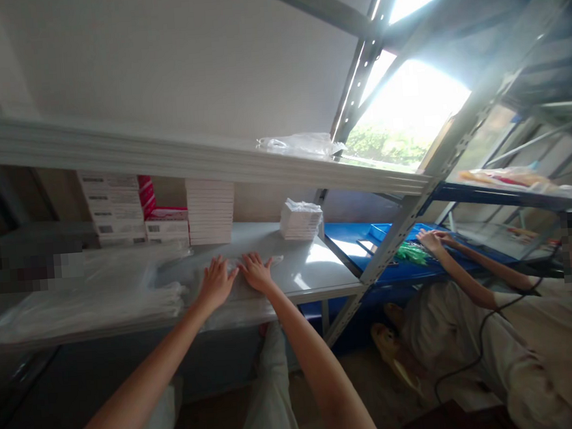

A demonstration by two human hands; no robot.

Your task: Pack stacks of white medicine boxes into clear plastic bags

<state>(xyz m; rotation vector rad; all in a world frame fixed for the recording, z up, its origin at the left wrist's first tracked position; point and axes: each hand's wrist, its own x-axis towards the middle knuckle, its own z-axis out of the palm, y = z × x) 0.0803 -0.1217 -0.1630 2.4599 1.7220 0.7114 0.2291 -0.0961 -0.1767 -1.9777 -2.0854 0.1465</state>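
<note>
My left hand (216, 285) lies with its fingers stretched out on a thin clear plastic bag (241, 307) on the grey shelf (263, 239). Beside it, my right hand (257, 273) is also flat, fingers spread, pressing on the same plastic. The two thumbs nearly meet. Part of the bag shows past the right fingers, and its front edge reaches the shelf's edge. To the left of my hands is a pile of clear plastic bags (109, 285). A small stack of white boxes (300, 220), with plastic on top, stands behind to the right.
Tall stacks of white boxes (210, 210) and labelled boxes (116, 207) stand at the back left. An upper shelf (189, 166) crosses above, with crumpled plastic (301, 145) on it. On the right, past a metal post (390, 240), a co-worker's hands (432, 240) hover near green material (411, 253).
</note>
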